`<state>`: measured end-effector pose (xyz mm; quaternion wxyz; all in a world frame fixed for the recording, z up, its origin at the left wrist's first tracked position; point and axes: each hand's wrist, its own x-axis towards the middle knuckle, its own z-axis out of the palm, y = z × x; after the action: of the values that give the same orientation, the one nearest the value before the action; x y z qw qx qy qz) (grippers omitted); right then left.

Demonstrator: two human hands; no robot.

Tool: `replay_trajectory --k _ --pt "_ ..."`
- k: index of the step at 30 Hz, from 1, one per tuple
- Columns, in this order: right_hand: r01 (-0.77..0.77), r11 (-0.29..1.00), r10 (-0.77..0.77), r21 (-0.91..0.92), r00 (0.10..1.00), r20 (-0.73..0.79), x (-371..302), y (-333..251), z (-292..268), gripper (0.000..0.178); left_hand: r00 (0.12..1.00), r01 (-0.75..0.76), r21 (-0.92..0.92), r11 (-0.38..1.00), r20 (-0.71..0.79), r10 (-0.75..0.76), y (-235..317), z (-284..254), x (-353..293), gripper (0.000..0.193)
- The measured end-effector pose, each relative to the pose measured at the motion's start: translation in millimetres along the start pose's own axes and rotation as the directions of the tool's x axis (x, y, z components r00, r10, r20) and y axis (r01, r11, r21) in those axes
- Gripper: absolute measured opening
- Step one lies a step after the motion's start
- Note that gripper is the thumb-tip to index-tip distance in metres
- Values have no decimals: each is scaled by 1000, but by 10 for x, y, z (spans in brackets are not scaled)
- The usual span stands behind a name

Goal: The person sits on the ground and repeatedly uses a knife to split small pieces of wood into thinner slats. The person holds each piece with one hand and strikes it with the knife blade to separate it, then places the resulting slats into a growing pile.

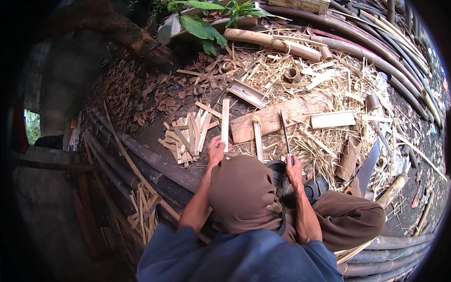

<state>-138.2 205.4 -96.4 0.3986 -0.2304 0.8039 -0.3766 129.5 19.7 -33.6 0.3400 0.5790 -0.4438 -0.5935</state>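
Observation:
My left hand is closed around the lower end of a flat, pale bamboo strip, which points away from me. In my right hand is the dark handle of a long, narrow-bladed knife. Its blade points away from me, over or beside a flat wooden board; whether they touch I cannot tell. Between my hands, another bamboo strip leans against the board's near side. Left of the held strip lies a loose pile of cut bamboo strips.
Shavings cover the ground around the board. A split bamboo piece lies right of the knife. A handsaw rests farther right. Bamboo poles run along the left, with more strips on them. Further poles curve across the back right.

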Motion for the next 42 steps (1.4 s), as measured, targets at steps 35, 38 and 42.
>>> replay_trajectory --k 35,38,42 --pt "191 952 -227 -237 965 -133 83 -437 -301 48 911 -190 353 916 411 31 1100 375 -72 29" --pt "345 929 -329 132 936 -127 99 -914 -297 57 902 -115 337 935 430 -44 1144 644 -342 30" --pt "232 765 -198 601 972 -123 196 -1514 -261 51 824 -151 319 936 564 -59 853 777 -428 33"
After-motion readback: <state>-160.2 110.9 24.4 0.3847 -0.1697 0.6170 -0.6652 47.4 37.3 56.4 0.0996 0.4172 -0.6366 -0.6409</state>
